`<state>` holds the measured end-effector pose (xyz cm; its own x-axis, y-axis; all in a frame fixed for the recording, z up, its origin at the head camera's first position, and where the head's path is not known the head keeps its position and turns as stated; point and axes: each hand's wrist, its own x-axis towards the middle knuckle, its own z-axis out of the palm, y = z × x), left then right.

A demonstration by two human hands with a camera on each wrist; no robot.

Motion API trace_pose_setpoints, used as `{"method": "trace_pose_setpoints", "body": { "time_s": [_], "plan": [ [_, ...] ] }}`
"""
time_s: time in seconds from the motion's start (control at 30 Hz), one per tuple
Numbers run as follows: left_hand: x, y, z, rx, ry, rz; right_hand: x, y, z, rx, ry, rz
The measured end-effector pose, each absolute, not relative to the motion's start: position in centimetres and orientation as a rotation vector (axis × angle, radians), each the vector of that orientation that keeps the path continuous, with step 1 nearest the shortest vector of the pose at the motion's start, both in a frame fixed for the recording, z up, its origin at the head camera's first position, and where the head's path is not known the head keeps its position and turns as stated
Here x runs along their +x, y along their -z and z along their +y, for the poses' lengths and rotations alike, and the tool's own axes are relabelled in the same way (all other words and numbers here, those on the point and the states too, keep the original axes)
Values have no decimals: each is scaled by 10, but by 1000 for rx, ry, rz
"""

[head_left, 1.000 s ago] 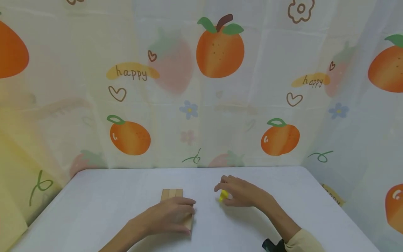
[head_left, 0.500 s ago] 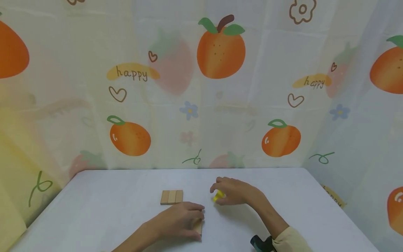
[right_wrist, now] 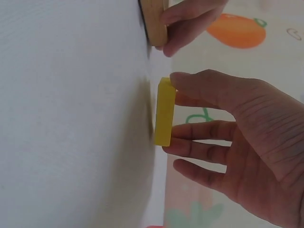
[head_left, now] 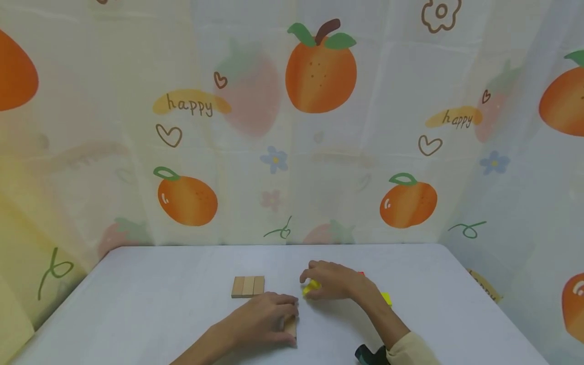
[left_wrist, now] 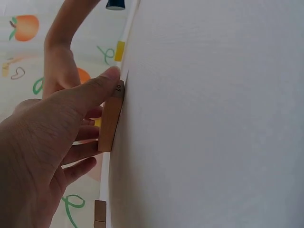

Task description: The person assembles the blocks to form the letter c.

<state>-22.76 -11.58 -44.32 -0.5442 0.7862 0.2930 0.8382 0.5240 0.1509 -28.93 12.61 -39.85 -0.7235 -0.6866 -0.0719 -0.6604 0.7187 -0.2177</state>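
My left hand [head_left: 260,319] grips a wooden block [left_wrist: 111,121] at its ends between thumb and fingers, low over the white table. Small dark marks show on the block's end in the left wrist view. To the right, my right hand [head_left: 335,281] pinches a yellow block [right_wrist: 165,114] between thumb and fingertips, just off the tabletop. The two hands are close, with a gap between their blocks. Beyond my left hand, wooden blocks [head_left: 248,287] lie side by side in a flat row, their near edge close to its fingers.
Behind my right forearm lie another yellow block [head_left: 387,298] and a red piece [head_left: 361,273], both partly hidden. A black device [head_left: 371,355] sits at the right wrist. A fruit-printed curtain [head_left: 319,203] hangs along the far edge of the white table [head_left: 150,294].
My left hand has drawn its wooden block to the right, off the row of wooden blocks. My right hand has moved left with the yellow block, uncovering the yellow and red pieces behind.
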Motion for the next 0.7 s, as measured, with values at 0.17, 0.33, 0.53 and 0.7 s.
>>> {"method": "trace_pose_setpoints", "body": {
  "time_s": [0.17, 0.33, 0.53, 0.7],
  "plan": [
    [-228, 445, -118, -1391, 414, -2532, -287, 403, 127, -1101, 258, 2790],
    [-227, 441, -124, -1384, 395, -2570, -285, 401, 127, -1113, 242, 2802],
    [-219, 421, -139, -1339, 363, -2711, -281, 391, 135, -1194, 266, 2821],
    [-216, 415, -142, -1556, 334, -2723, -278, 387, 136, -1298, 218, 2788]
  ]
}}
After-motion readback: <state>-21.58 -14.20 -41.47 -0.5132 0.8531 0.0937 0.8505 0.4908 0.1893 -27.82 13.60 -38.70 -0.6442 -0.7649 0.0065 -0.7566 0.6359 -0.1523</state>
